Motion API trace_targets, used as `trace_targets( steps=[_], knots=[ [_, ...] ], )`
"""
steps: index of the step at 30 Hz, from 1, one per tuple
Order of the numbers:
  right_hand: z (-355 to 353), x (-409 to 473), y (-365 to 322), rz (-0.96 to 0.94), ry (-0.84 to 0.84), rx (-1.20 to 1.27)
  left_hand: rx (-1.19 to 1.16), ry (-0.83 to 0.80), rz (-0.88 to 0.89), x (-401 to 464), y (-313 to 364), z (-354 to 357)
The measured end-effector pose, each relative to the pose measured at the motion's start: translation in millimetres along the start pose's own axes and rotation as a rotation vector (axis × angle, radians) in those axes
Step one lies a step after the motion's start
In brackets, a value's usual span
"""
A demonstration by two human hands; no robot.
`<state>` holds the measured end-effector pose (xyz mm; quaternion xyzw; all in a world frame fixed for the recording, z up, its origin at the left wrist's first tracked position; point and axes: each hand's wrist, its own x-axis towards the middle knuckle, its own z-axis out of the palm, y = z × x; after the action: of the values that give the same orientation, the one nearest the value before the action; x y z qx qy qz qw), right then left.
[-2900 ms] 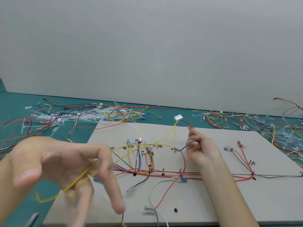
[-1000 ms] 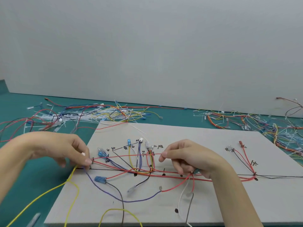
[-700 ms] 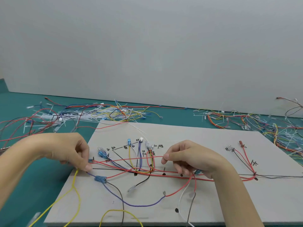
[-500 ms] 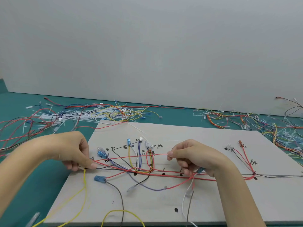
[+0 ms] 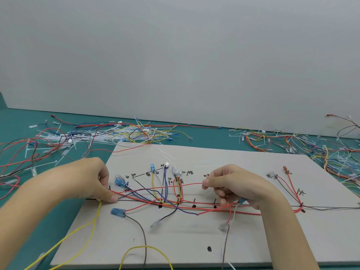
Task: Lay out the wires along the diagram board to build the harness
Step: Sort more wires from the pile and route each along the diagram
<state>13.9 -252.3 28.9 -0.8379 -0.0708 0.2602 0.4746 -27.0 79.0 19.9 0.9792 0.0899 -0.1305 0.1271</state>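
left hand [image 5: 88, 180] pinching wires [image 5: 155, 201], right hand [image 5: 237, 184] likewise

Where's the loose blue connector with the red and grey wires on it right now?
The blue connector lies on the left part of the board in the head view, just below and right of the left hand, apart from it.

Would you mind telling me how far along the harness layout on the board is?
Partly done. Several wires already follow the trunk line on the diagram board. In hand: the right hand pinches a red wire, the left hand pins its other end. Left: a yellow wire and blue connector lie unrouted.
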Motion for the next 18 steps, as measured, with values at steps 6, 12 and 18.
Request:
trace_targets(
  steps=[6,12,18],
  knots=[
    [-1.2,-0.5,-1.5,-0.048,0.031,0.078,0.0,-0.054,0.012,0.6,-2.2,-0.6],
    [1.1,-0.9,-4.6,-0.076,0.032,0.158,0.059,0.031,0.091,0.9,-2.9,-0.5],
    [5.6,0.7,-5.7,-0.102,0.083,0.148,-0.097,-0.017,0.182,-2.3,4.2,1.2]
  ],
)
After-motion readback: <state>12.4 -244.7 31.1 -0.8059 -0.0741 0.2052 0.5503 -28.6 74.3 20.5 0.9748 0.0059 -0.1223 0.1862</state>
